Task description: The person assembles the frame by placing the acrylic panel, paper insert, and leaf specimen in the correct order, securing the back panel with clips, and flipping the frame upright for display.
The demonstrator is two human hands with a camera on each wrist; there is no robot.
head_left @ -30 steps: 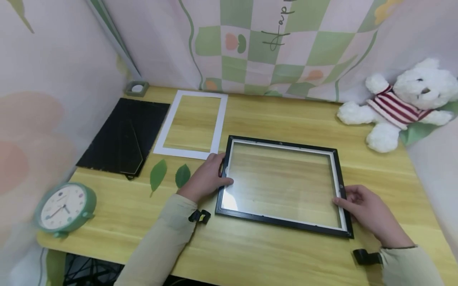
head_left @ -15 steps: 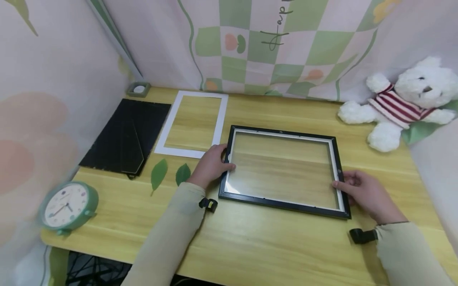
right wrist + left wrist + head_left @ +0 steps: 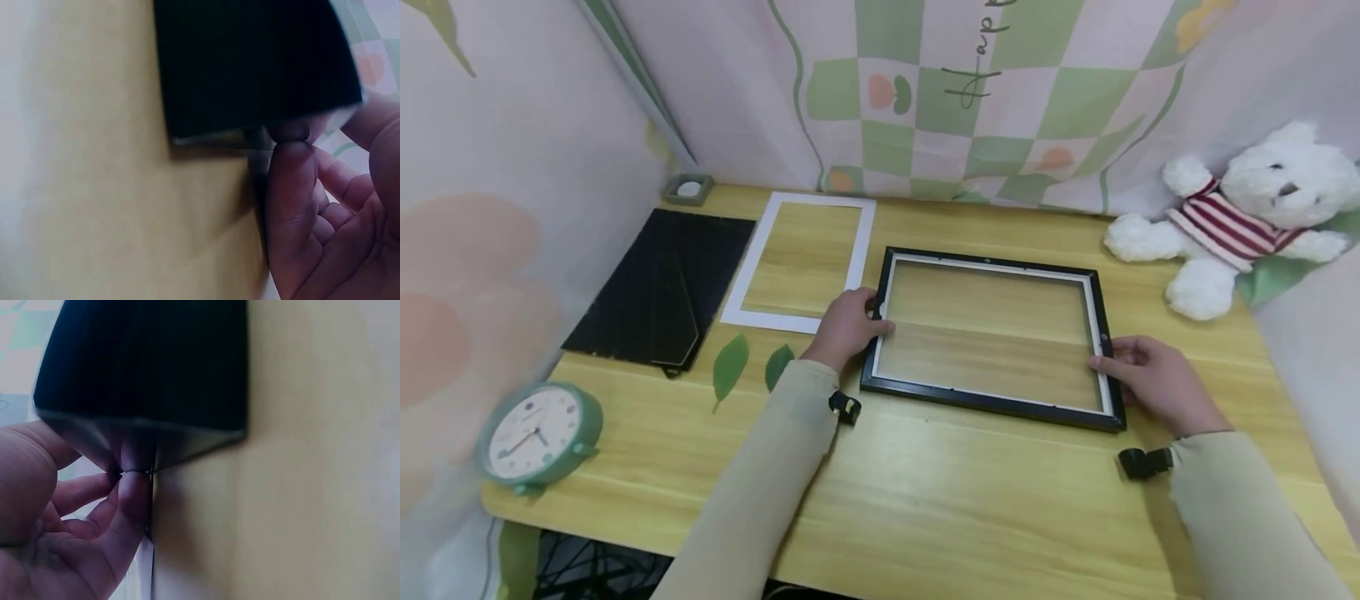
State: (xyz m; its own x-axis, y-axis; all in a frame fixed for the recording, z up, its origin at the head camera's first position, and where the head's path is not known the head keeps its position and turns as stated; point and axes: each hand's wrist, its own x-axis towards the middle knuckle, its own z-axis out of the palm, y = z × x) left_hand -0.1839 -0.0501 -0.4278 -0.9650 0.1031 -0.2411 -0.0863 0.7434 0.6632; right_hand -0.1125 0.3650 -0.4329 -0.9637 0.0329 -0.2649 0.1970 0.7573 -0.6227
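Note:
A black picture frame (image 3: 992,404) with a pale inner edge lies across the middle of the table in the head view, its clear pane showing the wood below. My left hand (image 3: 844,327) grips its left side, thumb over the top edge and fingers outside. At the opposite side my right hand (image 3: 1161,379) pinches the frame the same way. In the left wrist view the left hand (image 3: 81,519) curls its fingers at the frame's side; the right wrist view shows the right hand (image 3: 331,206) doing likewise. A black block fills the upper part of each wrist view.
A white mat border (image 3: 760,319) and a black backing board (image 3: 625,287) with a stand lie to the left. Two green leaves, one a long leaf (image 3: 730,367), lie near the left sleeve. A green clock (image 3: 538,437) stands front left, a white teddy bear (image 3: 1232,217) back right.
Both hands have slid the picture frame away from the table's front edge, toward the curtain. The mat border, backing board, leaves, clock and bear stay where they were.

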